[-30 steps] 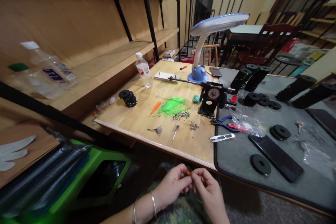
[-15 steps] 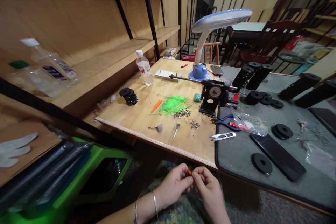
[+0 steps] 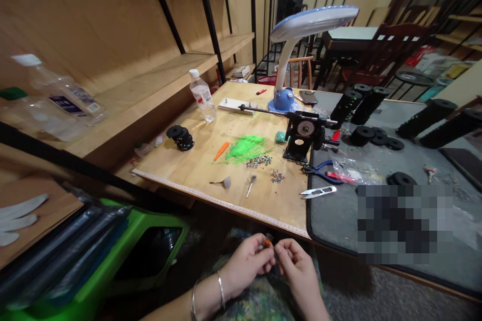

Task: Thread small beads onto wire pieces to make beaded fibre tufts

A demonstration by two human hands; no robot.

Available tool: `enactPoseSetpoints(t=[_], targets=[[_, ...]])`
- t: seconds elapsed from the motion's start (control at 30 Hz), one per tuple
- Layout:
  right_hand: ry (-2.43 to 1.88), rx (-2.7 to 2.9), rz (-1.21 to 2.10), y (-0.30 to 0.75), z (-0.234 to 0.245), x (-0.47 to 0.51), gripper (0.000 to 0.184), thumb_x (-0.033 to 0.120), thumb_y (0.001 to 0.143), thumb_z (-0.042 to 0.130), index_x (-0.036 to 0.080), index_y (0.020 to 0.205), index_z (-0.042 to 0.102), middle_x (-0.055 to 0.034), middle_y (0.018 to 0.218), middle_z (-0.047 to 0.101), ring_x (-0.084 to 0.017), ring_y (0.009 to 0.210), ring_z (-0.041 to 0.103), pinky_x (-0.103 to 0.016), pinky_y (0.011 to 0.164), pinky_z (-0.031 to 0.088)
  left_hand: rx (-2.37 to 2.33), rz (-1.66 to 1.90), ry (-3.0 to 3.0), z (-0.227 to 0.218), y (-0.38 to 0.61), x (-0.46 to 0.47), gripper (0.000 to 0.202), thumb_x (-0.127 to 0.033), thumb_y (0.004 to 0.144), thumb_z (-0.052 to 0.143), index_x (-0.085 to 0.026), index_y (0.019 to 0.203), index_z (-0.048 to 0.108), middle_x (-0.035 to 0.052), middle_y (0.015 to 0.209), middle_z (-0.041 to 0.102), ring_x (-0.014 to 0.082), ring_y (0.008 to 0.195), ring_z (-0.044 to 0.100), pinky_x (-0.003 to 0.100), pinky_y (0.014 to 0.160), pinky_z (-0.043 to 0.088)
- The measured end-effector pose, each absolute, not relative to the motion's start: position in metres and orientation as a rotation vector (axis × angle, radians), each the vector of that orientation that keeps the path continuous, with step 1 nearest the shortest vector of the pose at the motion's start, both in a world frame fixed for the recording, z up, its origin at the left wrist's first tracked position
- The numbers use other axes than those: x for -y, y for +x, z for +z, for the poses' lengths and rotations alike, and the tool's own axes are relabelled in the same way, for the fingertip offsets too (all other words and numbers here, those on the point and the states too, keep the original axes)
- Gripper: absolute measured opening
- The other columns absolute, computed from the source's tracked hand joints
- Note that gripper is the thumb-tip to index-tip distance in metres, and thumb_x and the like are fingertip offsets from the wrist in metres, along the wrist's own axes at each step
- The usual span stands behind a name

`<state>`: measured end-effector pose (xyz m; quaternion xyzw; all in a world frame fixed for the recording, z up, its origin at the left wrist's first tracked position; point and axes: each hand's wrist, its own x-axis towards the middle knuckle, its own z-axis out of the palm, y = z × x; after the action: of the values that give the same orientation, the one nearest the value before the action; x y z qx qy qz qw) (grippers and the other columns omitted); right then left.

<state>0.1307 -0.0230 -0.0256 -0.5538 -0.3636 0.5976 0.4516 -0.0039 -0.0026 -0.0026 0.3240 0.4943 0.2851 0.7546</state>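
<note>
Just off the table's front edge, above my lap, my left hand [image 3: 250, 263] pinches a small orange piece [image 3: 268, 243] with a dark tip. Its kind is too small to tell. My right hand [image 3: 298, 268] is closed in a pinch right beside it; whatever its fingertips hold, perhaps nothing, cannot be made out. On the wood beyond lie a bundle of bright green strands [image 3: 246, 149], an orange pointed tool [image 3: 221, 151], a pile of colourful beads [image 3: 259, 161] and a heap of tiny metal bits [image 3: 277, 176]. White thread snips [image 3: 319, 192] lie to the right.
A black winding device [image 3: 299, 135] with a dial stands mid-table before a blue-and-white lamp [image 3: 283, 100]. Blue-handled pliers [image 3: 320, 168], black foam spools [image 3: 362, 135] and a grey mat [image 3: 339, 230] occupy the right. A water bottle [image 3: 204, 98] stands at the back left.
My hands have drawn slightly apart, opening a small gap between their fingertips. The orange piece stays with my left hand. The view has shifted a little.
</note>
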Motion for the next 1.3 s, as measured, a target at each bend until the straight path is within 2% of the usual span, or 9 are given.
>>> enactPoseSetpoints(t=[0.2,0.4,0.63,1.1,1.3], targets=[[-1.393,0.977,1.469,0.132,-0.021,0.03,0.045,0.06,0.072,0.066,0.017,0.064,0.057,0.0068,0.049,0.042,-0.008,0.045,0.032,-0.021,0.043,0.024,-1.119,0.664,0.632,-0.003,-0.007,0.0,0.03,-0.037,0.066,0.07,-0.016,0.073,0.049,-0.0049,0.059,0.054,0.0046,0.048,0.042,0.019,0.046,0.021],[-1.403,1.065,1.437,0.13,-0.023,0.033,0.039,0.052,0.076,0.064,0.017,0.062,0.056,0.0047,0.054,0.045,-0.011,0.051,0.036,-0.023,0.049,0.029,-1.107,0.694,0.661,-0.004,-0.008,0.0,0.031,-0.038,0.067,0.071,-0.016,0.073,0.049,-0.0061,0.056,0.051,0.0048,0.048,0.04,0.019,0.046,0.02],[-1.397,1.078,1.464,0.13,-0.022,0.035,0.036,0.048,0.076,0.065,0.017,0.061,0.054,0.0038,0.057,0.048,-0.012,0.055,0.04,-0.023,0.053,0.033,-1.102,0.705,0.642,-0.006,-0.009,-0.001,0.035,-0.042,0.065,0.072,-0.016,0.073,0.05,-0.0038,0.061,0.055,0.0054,0.049,0.043,0.02,0.046,0.022],[-1.382,1.041,1.486,0.13,-0.021,0.032,0.04,0.053,0.074,0.066,0.017,0.061,0.054,0.0043,0.055,0.047,-0.011,0.052,0.038,-0.022,0.051,0.031,-1.108,0.68,0.737,-0.004,-0.01,0.001,0.031,-0.04,0.07,0.067,-0.017,0.076,0.048,-0.0055,0.061,0.051,0.0059,0.05,0.042,0.02,0.048,0.025],[-1.375,0.975,1.513,0.131,-0.025,0.031,0.043,0.059,0.073,0.065,0.017,0.067,0.058,0.0049,0.052,0.048,-0.009,0.046,0.033,-0.021,0.045,0.024,-1.105,0.671,0.947,-0.002,-0.011,0.002,0.028,-0.039,0.076,0.064,-0.016,0.075,0.049,-0.0028,0.063,0.053,0.0083,0.054,0.045,0.022,0.053,0.033]])
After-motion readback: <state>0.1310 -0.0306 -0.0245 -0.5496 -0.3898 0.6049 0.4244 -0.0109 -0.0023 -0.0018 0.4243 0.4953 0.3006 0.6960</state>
